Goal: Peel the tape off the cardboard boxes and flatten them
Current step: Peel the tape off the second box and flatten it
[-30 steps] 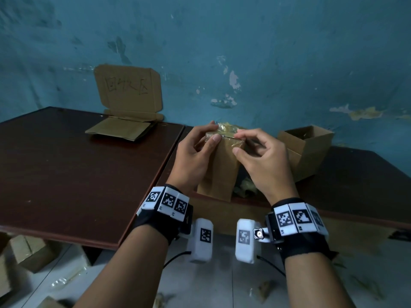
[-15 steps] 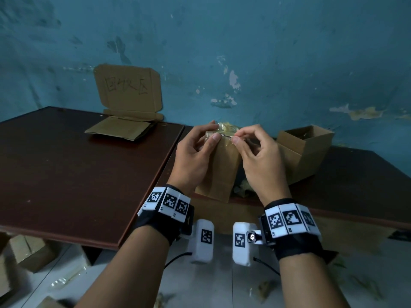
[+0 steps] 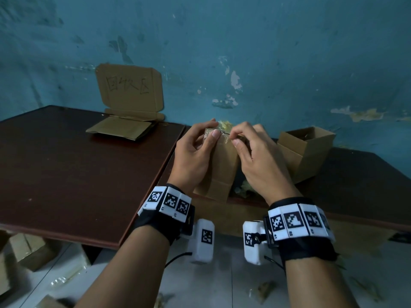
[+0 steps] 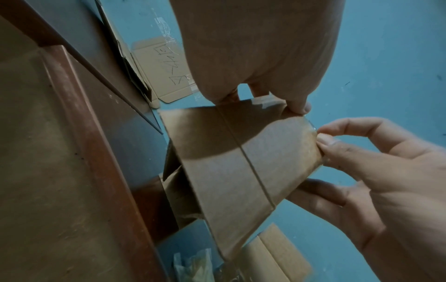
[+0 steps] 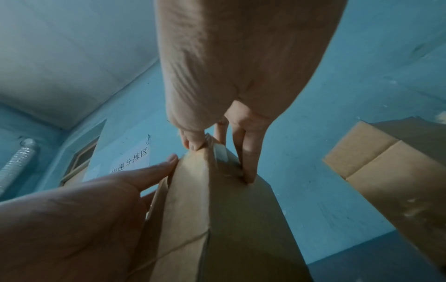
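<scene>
Head view. We hold a small cardboard box (image 3: 219, 170) upright over the gap between two dark tables (image 3: 66, 165), its lower end near the table edge. Our left hand (image 3: 193, 158) wraps the box's upper left side, thumb laid flat near the top; we judge that this steadies the box against the pull. Our right hand (image 3: 255, 161) pinches at the clear tape (image 3: 222, 135) on the top edge, thumb and forefinger closed tightly. An open box (image 3: 304, 152) waits to the right, well apart; flattened cardboard (image 3: 121, 128) lies at the wall beneath a propped, handwritten cardboard sign (image 3: 130, 87).

Left wrist view. The left hand (image 4: 260, 63) clamps the box (image 4: 231, 158) at its far corner. The right hand (image 4: 376, 167) nips the near corner, where a glossy tape edge (image 4: 312, 127) lifts slightly. The box shows plain brown kraft faces and one straight crease.

Right wrist view. The right hand (image 5: 231, 85) has thumb and fingertip closed on the box's top corner (image 5: 207, 150), a finger braced on the side face. The left hand (image 5: 84, 215) lies along the opposite face, fingers fairly straight. A pale tape strip (image 5: 220, 152) crosses the corner; the box is not yet flattened.
</scene>
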